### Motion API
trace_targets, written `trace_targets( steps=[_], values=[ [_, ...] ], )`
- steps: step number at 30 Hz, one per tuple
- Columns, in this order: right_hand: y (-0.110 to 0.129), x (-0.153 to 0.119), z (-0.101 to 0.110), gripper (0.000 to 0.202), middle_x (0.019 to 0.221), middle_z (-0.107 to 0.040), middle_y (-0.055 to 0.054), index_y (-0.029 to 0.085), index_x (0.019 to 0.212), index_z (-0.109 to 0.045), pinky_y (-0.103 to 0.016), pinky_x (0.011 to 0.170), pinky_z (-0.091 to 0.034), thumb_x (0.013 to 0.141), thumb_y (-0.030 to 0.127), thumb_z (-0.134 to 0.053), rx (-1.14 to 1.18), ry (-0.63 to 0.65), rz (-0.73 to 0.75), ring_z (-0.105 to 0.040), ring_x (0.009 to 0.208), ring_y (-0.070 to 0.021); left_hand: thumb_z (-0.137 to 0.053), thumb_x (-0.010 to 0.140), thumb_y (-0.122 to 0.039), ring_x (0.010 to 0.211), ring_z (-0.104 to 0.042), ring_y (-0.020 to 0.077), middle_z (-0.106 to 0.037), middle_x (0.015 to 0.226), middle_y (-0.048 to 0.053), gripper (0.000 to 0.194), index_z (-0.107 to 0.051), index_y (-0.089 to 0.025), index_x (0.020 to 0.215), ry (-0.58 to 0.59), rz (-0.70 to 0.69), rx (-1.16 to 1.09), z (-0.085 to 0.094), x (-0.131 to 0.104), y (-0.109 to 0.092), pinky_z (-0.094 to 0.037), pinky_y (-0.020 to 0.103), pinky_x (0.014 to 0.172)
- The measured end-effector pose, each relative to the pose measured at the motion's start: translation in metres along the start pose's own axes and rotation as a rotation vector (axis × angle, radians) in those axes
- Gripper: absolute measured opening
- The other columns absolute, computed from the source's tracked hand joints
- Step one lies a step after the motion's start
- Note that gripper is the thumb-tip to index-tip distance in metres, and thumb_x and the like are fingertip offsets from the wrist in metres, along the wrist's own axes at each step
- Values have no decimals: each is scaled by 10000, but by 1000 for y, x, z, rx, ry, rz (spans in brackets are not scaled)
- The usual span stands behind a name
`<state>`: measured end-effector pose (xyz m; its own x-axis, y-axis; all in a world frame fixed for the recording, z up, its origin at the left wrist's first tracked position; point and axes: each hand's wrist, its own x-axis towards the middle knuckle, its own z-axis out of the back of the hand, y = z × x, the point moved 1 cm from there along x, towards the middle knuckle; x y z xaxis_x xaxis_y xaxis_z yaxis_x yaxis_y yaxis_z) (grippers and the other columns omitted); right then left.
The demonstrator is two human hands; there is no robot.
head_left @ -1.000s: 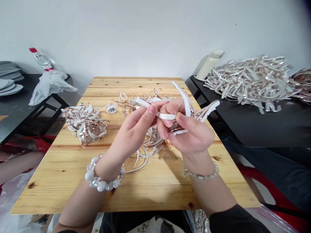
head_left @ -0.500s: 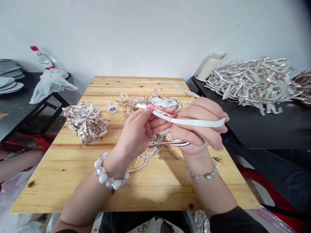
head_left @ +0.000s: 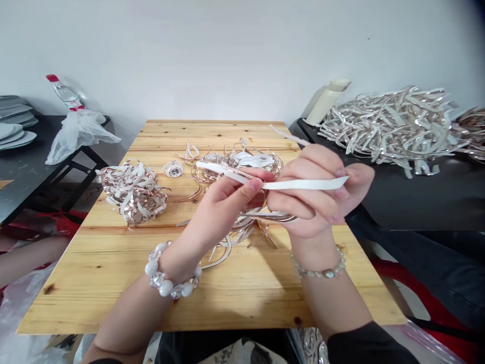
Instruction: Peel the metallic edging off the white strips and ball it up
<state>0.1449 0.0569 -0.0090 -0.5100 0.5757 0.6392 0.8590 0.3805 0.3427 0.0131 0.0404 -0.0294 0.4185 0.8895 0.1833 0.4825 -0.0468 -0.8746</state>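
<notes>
My left hand [head_left: 227,202] pinches a white strip with a rose-gold edge [head_left: 220,168] between thumb and fingers, over the middle of the wooden table. My right hand [head_left: 318,192] is closed around strips; one white strip [head_left: 306,184] lies across its fingers, and its left end meets my left thumb. Further strips stick out below and behind the right hand. Under both hands lies a loose heap of white and rose-gold strips [head_left: 253,160]. To the left sits a crumpled bundle of strips [head_left: 134,194], with a small roll [head_left: 173,169] beside it.
The wooden table [head_left: 113,303] stands between two dark tables. On the right one are a large pile of shiny strips [head_left: 394,126] and a cream-coloured roll [head_left: 328,101]. The left one holds a bottle [head_left: 66,92], a plastic bag [head_left: 78,134] and stacked plates [head_left: 15,134]. People's limbs show at both sides.
My left thumb has moved right along the strip, towards my right hand, and more strip now sticks out to the left. My right hand has shifted slightly right, its thumb further out.
</notes>
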Motion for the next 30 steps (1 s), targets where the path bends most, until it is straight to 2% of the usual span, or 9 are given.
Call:
trace_targets(
  steps=[4,6,13,15,18,20,23,26,30],
  values=[
    [19,-7,-6,249,529,-378,88,232,603,-295,-211,402,-294,713,110,-483,136,-157,119,-363,355,-38,-551,903,-288,801,-686,136,-671,884,24,136,-627,-177,918,-58,-39,38,13,3,-9,-565,231,699],
    [30,-9,-6,254,519,-368,76,237,589,-291,-231,405,-289,700,98,-471,145,-142,180,-349,356,-46,-523,912,-260,803,-687,139,-664,900,29,134,-617,-168,887,-95,-76,29,19,5,-15,-573,227,664],
    [51,-9,5,383,536,-380,56,241,564,-234,-262,343,-288,704,176,-585,-82,36,213,-295,354,-52,-535,904,-265,923,-693,186,-678,1072,39,125,-632,-198,946,-186,-232,150,26,1,-34,-591,287,753],
    [52,-9,3,377,522,-398,66,230,562,-292,-236,335,-281,738,240,-625,-271,-83,251,-265,356,-41,-532,907,-253,945,-688,180,-677,1096,31,135,-655,-212,945,-236,-313,212,26,-2,-40,-579,286,807],
    [44,-6,-3,353,508,-398,63,201,530,-439,-225,364,-277,690,366,-707,-805,-460,223,-329,398,-49,-534,910,-248,998,-664,174,-679,1113,22,156,-684,-227,949,-264,-397,331,24,-6,-45,-541,286,904],
    [31,-3,-4,298,504,-431,45,194,534,-547,-227,367,-264,727,382,-675,-1145,-608,303,-379,420,-69,-542,912,-268,1043,-642,179,-682,1120,22,165,-687,-238,986,-246,-417,386,20,-8,-45,-505,305,971],
    [5,1,4,74,665,-581,16,195,724,-675,-219,459,-372,756,251,-713,-1365,-616,180,-497,568,-85,-541,918,-280,1116,-610,195,-677,1144,25,182,-684,-253,1027,-163,-430,413,15,-10,-42,-454,347,1043],
    [-14,2,14,123,716,-609,19,208,814,-667,-232,518,-438,771,310,-722,-1414,-565,38,-534,607,-95,-536,922,-259,1158,-588,200,-667,1172,7,191,-687,-276,1037,-56,-446,411,14,-10,-40,-410,377,1093],
    [-20,1,16,116,631,-575,34,212,779,-666,-219,469,-400,819,320,-679,-1392,-532,65,-500,546,-84,-520,932,-289,1218,-551,213,-645,1228,-2,243,-655,-303,1134,-12,-435,392,18,-7,-36,-399,392,1111]
  ],
)
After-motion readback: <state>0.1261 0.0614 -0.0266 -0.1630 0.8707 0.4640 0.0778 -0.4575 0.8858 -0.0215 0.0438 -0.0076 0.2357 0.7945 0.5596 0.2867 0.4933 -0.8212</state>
